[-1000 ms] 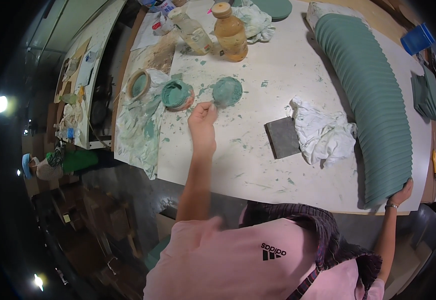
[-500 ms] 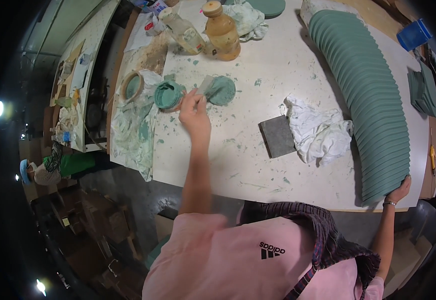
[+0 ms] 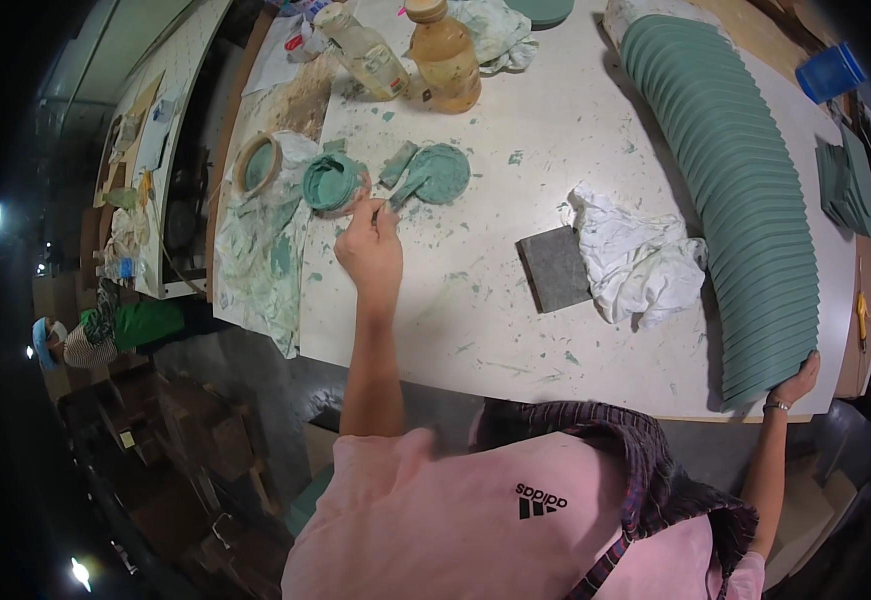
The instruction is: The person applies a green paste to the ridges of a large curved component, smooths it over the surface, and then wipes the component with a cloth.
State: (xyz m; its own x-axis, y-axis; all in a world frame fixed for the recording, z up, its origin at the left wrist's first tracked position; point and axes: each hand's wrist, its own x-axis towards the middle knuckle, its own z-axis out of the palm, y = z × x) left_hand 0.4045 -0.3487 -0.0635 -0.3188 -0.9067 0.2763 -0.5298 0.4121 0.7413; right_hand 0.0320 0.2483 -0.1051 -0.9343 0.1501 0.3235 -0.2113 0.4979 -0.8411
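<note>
My left hand is closed in a pinch over the table, near an open jar of green paste. From its fingertips a thin green-smeared spatula seems to reach onto a round disc coated in green paste; the fingers hide its other end. A short flat green piece lies beside the disc. Far to the right, my right hand is closed around the near end of a long, curved row of overlapping green sheets. That hand's palm side is hidden.
A dark grey block touches a crumpled white cloth mid-table. Two bottles, one clear and one amber, stand at the back. A ring-shaped container lies left; a blue cup sits far right. Another person is at left.
My left hand has moved slightly left and toward me, away from the paste-coated disc. The jar's opening shows more fully. My right hand stays at the near end of the green sheets.
</note>
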